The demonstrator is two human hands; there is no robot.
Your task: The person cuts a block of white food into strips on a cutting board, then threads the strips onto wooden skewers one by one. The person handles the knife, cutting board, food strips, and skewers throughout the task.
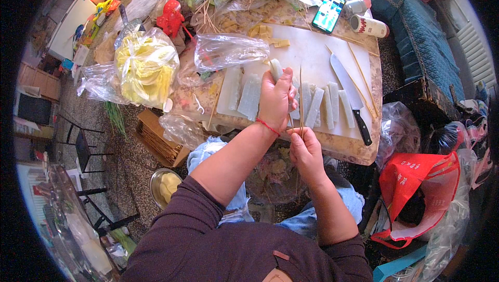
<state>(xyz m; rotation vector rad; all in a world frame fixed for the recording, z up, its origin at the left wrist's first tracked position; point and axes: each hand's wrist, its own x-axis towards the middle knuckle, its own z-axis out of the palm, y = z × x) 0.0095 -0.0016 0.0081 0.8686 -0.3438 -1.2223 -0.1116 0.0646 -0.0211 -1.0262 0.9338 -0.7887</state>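
Note:
My left hand (274,101), with a red string at its wrist, is closed around a pale translucent food strip (276,69) that has a thin wooden skewer in it. Just to the right and nearer my body, my right hand (307,147) pinches several wooden skewers (301,103) that point away from me. Beneath and beyond both hands lies a white cutting board (304,54). More pale strips (315,107) rest along its near edge, on both sides of my left hand. A kitchen knife with a black handle (362,127) lies at the board's right, beside loose skewers (360,87).
A bag of yellow leaves (147,69) stands on the table's left, near a clear plastic bag (232,52). A phone (328,12) and a can (369,26) are at the back right. A box of skewers (161,138) and a metal bowl (158,188) sit lower left.

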